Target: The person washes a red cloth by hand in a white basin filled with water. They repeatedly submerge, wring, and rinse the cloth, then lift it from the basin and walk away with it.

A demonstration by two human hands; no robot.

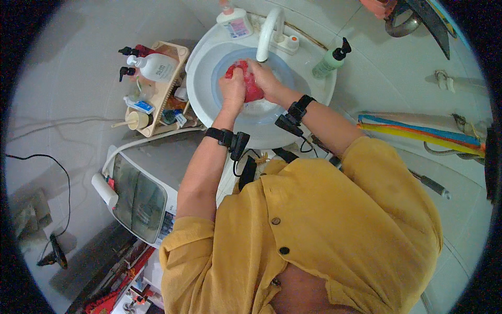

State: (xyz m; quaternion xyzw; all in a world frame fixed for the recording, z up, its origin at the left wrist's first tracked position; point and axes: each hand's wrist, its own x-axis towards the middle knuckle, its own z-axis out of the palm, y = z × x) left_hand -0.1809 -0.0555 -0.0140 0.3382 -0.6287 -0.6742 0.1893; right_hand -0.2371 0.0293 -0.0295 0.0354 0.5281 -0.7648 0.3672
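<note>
Both my hands grip a wet red cloth (253, 91) over a blue plastic basin (221, 59), which stands in a white washbasin (200, 84). My left hand (234, 88) holds the cloth's left side, thumb on top. On its upper right side is my right hand (265, 78), its fingertips partly hidden. Suds cling to the cloth and float in the water below it. The white faucet (266, 35) arches down just above my right hand. Black straps with small devices are round both wrists.
A white pump bottle (236, 24) stands at the washbasin's back left, a green pump bottle (331, 61) at its right rim. Left of it is a beige shelf rack (157, 117) with bottles and a toothpaste tube (141, 105). A washing machine (166, 157) with a hose stands below the rack.
</note>
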